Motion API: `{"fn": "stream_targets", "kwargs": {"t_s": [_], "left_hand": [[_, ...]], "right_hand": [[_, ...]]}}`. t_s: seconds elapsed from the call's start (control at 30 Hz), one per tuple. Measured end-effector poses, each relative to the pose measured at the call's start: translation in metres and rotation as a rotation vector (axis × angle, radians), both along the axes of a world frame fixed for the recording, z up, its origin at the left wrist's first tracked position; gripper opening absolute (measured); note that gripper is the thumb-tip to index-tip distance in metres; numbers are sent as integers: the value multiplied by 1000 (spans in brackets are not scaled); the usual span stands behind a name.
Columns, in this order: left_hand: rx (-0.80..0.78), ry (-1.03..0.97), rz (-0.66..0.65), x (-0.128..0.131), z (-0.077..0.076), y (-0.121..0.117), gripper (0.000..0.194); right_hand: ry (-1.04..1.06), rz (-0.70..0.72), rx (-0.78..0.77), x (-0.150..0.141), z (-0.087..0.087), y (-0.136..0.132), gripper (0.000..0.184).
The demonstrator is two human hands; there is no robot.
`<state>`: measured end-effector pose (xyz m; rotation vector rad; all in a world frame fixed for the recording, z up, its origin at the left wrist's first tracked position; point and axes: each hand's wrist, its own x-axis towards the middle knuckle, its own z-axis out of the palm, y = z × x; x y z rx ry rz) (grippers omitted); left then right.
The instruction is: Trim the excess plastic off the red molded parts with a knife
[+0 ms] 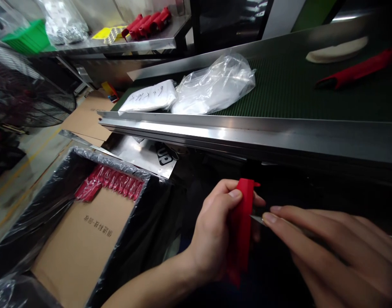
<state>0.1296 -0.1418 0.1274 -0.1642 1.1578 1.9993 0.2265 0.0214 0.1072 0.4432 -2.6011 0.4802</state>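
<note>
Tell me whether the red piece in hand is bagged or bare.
Bare: no plastic film shows around the red piece, and the left hand grips its surface directly.

The red part (246, 218) partly hides the left fingers (258, 200).

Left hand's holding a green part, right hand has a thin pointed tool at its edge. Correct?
Wrong colour: the head view shows the part is red. The left hand holds it, and the right hand has the pointed tool at its edge.
</note>
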Motion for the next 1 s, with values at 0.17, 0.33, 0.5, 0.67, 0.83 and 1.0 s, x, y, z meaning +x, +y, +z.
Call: {"fn": "stream_targets", "kwargs": {"t_s": [0.17, 0.33, 0.5, 0.67, 0.83, 1.0], "left_hand": [[9, 30, 26, -7, 1, 2, 21], [82, 48, 20, -11, 2, 5, 18], [87, 31, 8, -15, 4, 8, 18], [60, 15, -31, -18, 2, 9, 27], [55, -49, -6, -24, 2, 12, 28], [81, -63, 17, -27, 5, 12, 28]], "right_hand": [[22, -9, 1, 4, 0, -7, 54], [54, -20, -20, 10, -2, -13, 42], [36, -1, 10, 17, -6, -16, 40], [70, -20, 13, 20, -8, -19, 36], [109, -31, -10, 23, -12, -26, 35], [104, -51, -84, 23, -14, -10, 42]]}}
